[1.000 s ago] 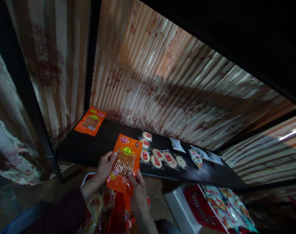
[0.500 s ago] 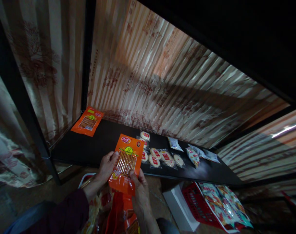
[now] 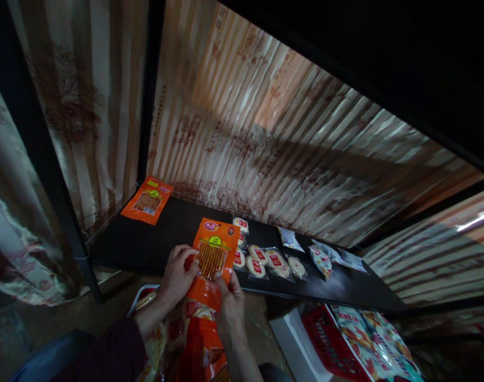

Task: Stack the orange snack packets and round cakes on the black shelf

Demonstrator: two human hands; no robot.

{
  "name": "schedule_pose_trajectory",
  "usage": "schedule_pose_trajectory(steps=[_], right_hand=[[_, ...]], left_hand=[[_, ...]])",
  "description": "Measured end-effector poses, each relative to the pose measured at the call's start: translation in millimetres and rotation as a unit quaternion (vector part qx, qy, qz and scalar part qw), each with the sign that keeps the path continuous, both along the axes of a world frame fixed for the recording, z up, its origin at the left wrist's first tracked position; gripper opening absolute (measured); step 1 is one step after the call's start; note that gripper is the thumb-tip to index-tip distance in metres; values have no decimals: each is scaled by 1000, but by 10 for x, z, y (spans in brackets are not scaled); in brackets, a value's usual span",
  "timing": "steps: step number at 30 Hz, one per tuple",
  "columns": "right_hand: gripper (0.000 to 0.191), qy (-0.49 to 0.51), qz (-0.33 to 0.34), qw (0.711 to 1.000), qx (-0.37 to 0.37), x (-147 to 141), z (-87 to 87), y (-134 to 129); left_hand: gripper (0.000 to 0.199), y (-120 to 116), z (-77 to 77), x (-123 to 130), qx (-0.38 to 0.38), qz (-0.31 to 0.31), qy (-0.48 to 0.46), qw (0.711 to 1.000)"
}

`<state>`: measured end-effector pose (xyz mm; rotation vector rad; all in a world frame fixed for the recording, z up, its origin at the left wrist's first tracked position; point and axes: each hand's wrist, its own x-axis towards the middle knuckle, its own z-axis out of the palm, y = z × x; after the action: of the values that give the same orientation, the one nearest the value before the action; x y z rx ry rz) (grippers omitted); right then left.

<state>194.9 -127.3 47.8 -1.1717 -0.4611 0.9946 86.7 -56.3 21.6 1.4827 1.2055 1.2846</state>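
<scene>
Between my hands is an orange snack packet (image 3: pixel 214 239) with a clear window showing brown sticks. My left hand (image 3: pixel 180 276) pinches its left edge, thumb and fingers closed on the film. On the lower right side, my right hand (image 3: pixel 231 307) grips it with the thumb on the front. The packet is tilted and held above the front edge of the black shelf (image 3: pixel 122 244). A similar orange packet (image 3: pixel 148 201) lies flat at the shelf's left end. Below my hands, more orange packets (image 3: pixel 202 345) lie in a container, partly hidden by my arms.
Round wrapped biscuits (image 3: pixel 258 260) lie in a group mid-shelf. Several small pouches (image 3: pixel 321 260) rest farther right. Under the shelf stand a white box (image 3: pixel 295 339) and a red basket (image 3: pixel 325 339) with colourful bags. A dark upper shelf (image 3: pixel 385 69) hangs overhead; a post (image 3: pixel 51 148) stands left.
My left hand has shifted its hold, its fingers now curled at the packet's left edge. The packet has turned slightly and its window reflects less light. The view has moved a little.
</scene>
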Motion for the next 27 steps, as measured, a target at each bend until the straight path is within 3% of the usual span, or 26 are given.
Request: schedule_pose_trajectory(steps=[3, 9, 16, 19, 22, 27], right_hand=[[38, -3, 6, 1000, 8, -91, 20, 55], [36, -45, 37, 998, 26, -278, 38, 137], [46, -145, 33, 989, -1, -470, -115, 216], [43, -259, 50, 964, 12, -554, -88, 199], [42, -386, 56, 921, 18, -603, -42, 182], [46, -489, 62, 870, -9, -644, -62, 187]], left_hand=[[23, -38, 35, -62, -12, -26, -24, 999], [39, -111, 94, -217, -112, -107, -138, 978], [55, -176, 168, -337, -201, -182, -287, 919], [55, -186, 194, -353, -214, -179, -338, 899], [52, -194, 226, -349, -235, -176, -363, 885], [34, -162, 193, -305, -273, -159, -407, 857]])
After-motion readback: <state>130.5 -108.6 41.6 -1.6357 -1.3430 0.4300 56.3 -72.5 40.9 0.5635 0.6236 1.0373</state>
